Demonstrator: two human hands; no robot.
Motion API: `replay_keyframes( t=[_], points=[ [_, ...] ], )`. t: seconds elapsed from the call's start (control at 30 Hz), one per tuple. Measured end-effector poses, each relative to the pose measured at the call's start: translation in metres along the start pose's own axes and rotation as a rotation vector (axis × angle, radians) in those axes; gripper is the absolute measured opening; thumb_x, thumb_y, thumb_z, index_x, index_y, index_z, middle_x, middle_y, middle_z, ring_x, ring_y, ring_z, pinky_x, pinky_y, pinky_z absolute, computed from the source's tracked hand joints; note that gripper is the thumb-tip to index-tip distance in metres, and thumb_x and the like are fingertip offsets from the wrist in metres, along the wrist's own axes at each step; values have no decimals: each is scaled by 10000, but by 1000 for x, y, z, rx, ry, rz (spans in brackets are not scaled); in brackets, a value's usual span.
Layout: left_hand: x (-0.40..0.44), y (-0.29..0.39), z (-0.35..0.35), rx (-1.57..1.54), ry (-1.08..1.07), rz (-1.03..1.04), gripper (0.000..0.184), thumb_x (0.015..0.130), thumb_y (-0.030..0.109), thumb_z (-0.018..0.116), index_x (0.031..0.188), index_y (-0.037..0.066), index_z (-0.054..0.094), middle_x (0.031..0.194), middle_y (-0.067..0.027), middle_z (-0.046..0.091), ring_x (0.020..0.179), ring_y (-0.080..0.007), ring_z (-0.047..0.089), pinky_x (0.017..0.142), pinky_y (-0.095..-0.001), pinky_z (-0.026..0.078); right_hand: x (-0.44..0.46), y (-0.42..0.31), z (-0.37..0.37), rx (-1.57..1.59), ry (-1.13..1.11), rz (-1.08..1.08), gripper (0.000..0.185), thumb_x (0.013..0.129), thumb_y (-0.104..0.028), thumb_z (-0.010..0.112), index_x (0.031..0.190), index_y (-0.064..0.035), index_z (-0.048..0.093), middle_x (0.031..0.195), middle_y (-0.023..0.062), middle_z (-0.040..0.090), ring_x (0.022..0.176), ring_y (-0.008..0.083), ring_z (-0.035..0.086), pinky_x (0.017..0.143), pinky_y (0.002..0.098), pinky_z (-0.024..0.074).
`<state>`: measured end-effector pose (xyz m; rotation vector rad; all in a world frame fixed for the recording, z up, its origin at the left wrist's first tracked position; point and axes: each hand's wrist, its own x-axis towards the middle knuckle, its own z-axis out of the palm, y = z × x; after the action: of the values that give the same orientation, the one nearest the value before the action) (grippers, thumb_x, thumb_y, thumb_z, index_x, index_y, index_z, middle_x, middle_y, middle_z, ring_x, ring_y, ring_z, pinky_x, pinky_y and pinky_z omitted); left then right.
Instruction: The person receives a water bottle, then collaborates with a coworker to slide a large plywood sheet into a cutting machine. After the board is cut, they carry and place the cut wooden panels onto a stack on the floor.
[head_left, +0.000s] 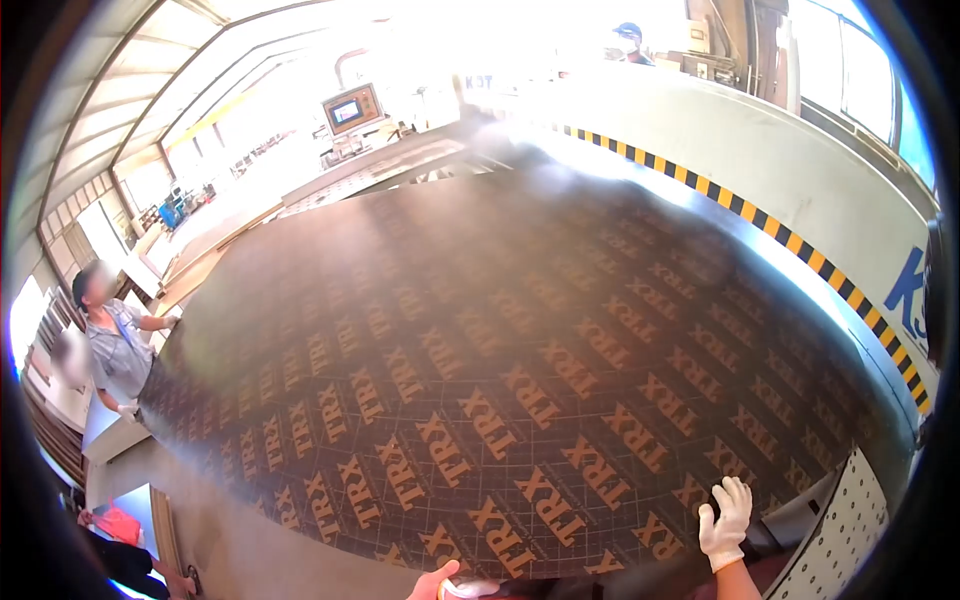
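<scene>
Right grip (726, 522), thumb apart, at the printed panel (480, 345) — left grip (452, 587) by its edge, closure unclear

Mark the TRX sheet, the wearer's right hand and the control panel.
TRX sheet (500, 360), head view: middle of top face.
Right hand (726, 528), head view: back of glove.
Control panel (347, 111), head view: its screen.

A broad dark-brown panel (500, 360), printed with tan "TRX" in rows, lies seemingly flat, its far end hazy.
</scene>
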<state>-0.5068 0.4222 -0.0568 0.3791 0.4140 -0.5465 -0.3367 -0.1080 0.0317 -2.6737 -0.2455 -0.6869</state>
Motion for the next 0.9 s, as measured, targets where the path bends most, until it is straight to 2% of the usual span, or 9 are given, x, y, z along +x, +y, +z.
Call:
replay_keyframes(
  t=[0.23, 0.3, 0.33, 0.37, 0.47, 0.5, 0.63, 0.73, 0.9],
  points=[
    [27, 8, 1, -281, -81, 46, 755, 1029, 570, 618, 1420, -75, 580, 1146, -357, 729, 586, -287, 617, 465, -343, 443, 65, 22, 34, -20, -148, -40, 444, 904, -203, 654, 1257, 66, 655, 1461, 286, 583, 1410, 488, 494, 1233, 612, 318],
    [30, 5, 16, -198, 269, 87, 739, 1021, 557, 641, 1409, -70, 589, 1133, -321, 739, 632, -313, 664, 480, -359, 489, 66, 30, 29, -24, -224, -38, 476, 923, -170, 630, 1327, 82, 622, 1531, 298, 533, 1472, 487, 432, 1269, 600, 264],
    [29, 2, 21, -160, 446, 89, 730, 1017, 550, 652, 1403, -67, 593, 1127, -303, 744, 655, -326, 688, 487, -368, 512, 103, -27, -9, -68, -176, -76, 408, 1012, -292, 697, 1267, 25, 734, 1438, 237, 643, 1374, 441, 553, 1184, 553, 419],
    [34, -7, 8, -48, 399, 207, 732, 977, 549, 695, 1403, -38, 596, 1295, -283, 692, 1000, -398, 727, 817, -482, 616, 106, -20, -5, -68, -172, -106, 403, 1013, -287, 697, 1263, 28, 733, 1435, 237, 644, 1373, 443, 553, 1184, 554, 419],
    [19, 7, 46, -126, 552, 279, 460, 1000, 372, 785, 838, -50, 701, 793, -180, 738, 573, -271, 686, 409, -405, 447, 125, -23, -8, -47, -168, -147, 393, 1024, -280, 690, 1257, 33, 733, 1426, 239, 649, 1360, 446, 565, 1182, 552, 421],
    [21, 9, 61, -125, 619, 343, 397, 983, 296, 812, 898, -79, 716, 861, -188, 746, 671, -307, 736, 446, -418, 500, 130, -18, -7, -55, -173, -165, 395, 1028, -285, 686, 1257, 33, 733, 1422, 240, 652, 1358, 442, 568, 1183, 552, 420],
    [26, 20, 111, -115, 640, 371, 402, 971, 278, 824, 922, -101, 701, 828, -213, 732, 608, -346, 691, 428, -407, 475, 164, -17, -19, -106, -195, -172, 405, 1040, -300, 672, 1264, 31, 739, 1423, 251, 653, 1357, 424, 580, 1176, 538, 440],
    [38, 21, 119, 108, 821, 414, 342, 958, 296, 848, 747, 55, 730, 690, -24, 645, 567, -176, 580, 490, -366, 414, 201, -24, -13, -63, -231, -276, 408, 1043, -305, 669, 1265, 29, 742, 1430, 255, 650, 1345, 423, 593, 1171, 529, 452],
    [47, 20, 136, 26, 776, 562, 390, 892, 370, 899, 783, 38, 726, 680, -22, 628, 566, -154, 579, 508, -360, 432, 240, -25, -12, -17, -264, -355, 412, 1043, -314, 663, 1260, 27, 746, 1433, 262, 648, 1309, 426, 620, 1161, 511, 469]
  ],
)
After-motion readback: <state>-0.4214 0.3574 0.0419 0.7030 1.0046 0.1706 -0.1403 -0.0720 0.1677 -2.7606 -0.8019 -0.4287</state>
